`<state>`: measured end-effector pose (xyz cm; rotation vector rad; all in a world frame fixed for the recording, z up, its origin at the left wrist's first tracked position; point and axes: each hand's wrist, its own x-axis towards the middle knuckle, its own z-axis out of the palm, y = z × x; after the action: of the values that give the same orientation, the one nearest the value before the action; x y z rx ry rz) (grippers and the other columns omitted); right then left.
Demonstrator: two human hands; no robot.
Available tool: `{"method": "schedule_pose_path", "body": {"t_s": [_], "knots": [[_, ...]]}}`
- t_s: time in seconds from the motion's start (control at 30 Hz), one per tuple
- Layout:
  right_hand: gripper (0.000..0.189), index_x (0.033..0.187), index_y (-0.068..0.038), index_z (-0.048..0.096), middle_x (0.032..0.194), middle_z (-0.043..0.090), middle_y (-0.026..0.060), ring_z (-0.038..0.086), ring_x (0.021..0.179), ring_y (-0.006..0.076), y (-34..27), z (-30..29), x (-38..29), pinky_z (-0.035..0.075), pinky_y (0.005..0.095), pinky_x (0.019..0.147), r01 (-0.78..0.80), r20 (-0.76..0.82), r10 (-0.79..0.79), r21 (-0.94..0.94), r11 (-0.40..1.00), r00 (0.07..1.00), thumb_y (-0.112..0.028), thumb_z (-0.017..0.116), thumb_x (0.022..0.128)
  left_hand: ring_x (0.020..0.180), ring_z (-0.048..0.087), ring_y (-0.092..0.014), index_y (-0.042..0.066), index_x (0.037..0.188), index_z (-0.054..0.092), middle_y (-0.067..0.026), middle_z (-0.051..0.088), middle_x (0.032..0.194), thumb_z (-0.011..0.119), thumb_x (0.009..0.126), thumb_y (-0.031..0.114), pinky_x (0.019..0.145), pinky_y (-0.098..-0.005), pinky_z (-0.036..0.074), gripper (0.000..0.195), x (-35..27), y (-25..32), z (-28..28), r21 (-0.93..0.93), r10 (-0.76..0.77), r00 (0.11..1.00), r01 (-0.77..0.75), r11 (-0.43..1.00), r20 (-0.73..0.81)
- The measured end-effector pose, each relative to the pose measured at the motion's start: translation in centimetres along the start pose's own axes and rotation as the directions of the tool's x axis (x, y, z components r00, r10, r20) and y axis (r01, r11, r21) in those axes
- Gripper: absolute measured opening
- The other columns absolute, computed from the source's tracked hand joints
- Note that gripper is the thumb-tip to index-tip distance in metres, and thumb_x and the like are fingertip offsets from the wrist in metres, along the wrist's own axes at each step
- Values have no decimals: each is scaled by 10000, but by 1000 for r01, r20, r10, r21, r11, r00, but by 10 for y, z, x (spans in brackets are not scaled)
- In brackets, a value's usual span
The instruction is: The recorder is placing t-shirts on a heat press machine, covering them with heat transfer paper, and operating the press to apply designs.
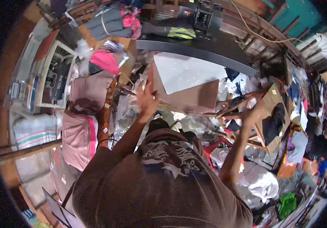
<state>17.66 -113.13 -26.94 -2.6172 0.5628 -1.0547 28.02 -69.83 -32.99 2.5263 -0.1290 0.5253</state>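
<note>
My left hand (146, 98) is raised in front of me with its fingers apart and nothing visible in it. Just beyond it, to the right, a brown board (190, 104) like cardboard lies with a white sheet (189, 72) on top. My right hand (253, 109) reaches out at the right and is blurred. It overlaps a tilted wooden frame (231, 111) in the view; whether it touches the wood I cannot tell. Close to that hand is a brown panel (274, 94) with a black cloth (274, 124) on it.
A dark table edge (194, 54) runs across the back. At the left are folded mauve garments (79, 134) and a pink cloth (105, 61). Clear plastic wrapping (126, 114) litters the floor. On the right lie a white bag (261, 182) and a green plastic item (288, 205).
</note>
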Motion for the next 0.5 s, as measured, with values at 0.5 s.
{"method": "schedule_pose_path", "body": {"t_s": [0.5], "knots": [[223, 990, -135, 678, 1021, 654, 101, 567, 977, 314, -178, 207, -30, 401, 445, 815, 227, 641, -391, 326, 918, 661, -187, 576, 799, 1445, 182, -287, 90, 1372, 474, -69, 347, 1497, 562, 828, 257, 1085, -539, 263, 576, 29, 0, -15, 137, 266, 839, -369, 919, 474]]}}
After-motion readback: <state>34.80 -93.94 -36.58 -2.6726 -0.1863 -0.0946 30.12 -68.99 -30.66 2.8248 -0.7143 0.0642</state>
